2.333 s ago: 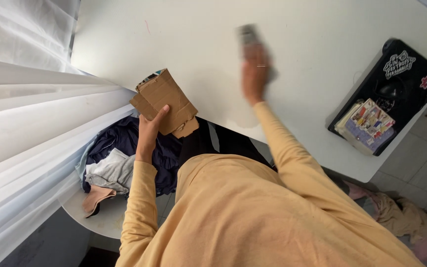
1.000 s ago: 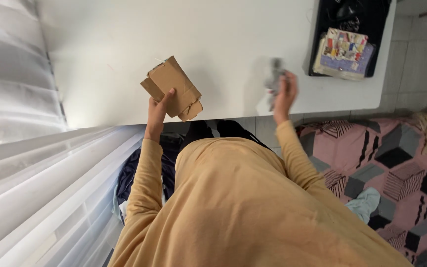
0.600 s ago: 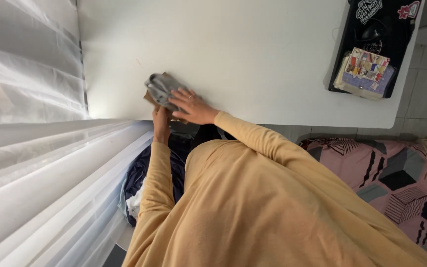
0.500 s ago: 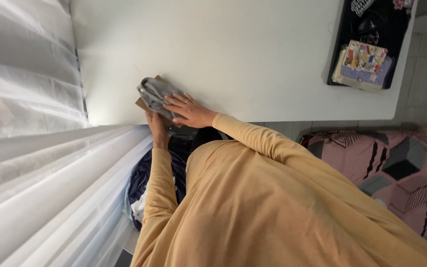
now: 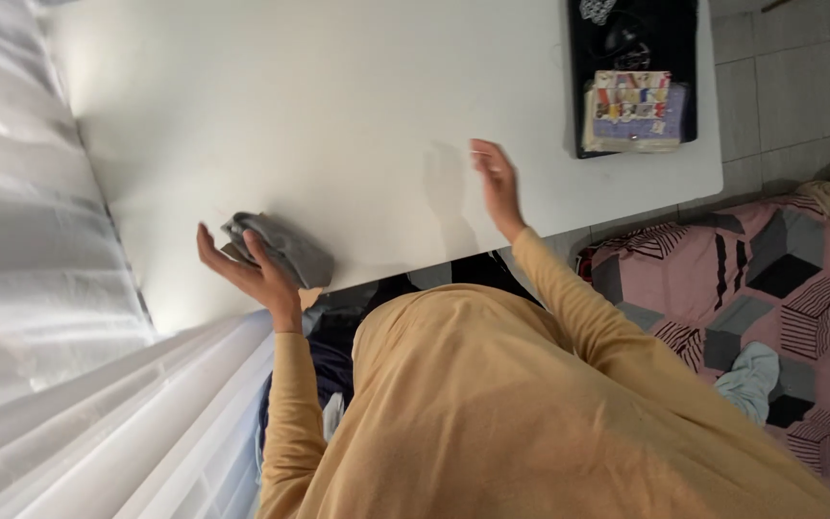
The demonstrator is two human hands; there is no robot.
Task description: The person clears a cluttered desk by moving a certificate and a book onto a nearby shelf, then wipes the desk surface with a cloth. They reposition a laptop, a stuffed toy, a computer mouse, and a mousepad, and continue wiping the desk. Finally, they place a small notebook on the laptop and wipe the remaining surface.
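The right hand [image 5: 495,183] has let go of the grey cloth [image 5: 279,250] and lifted away, fingers spread and empty, while the left hand [image 5: 242,269] cups the cloth (cardboard underneath) at the counter [image 5: 338,115] edge.

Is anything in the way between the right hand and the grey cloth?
Nothing visible. The right hand hangs open over bare white table, and only bare tabletop lies between it and the grey cloth. The left hand is open, right beside the cloth.

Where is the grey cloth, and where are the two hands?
grey cloth [image 5: 280,248], head view, middle of the bundle.
left hand [image 5: 247,272], head view, open palm.
right hand [image 5: 497,183], head view, back of the hand.
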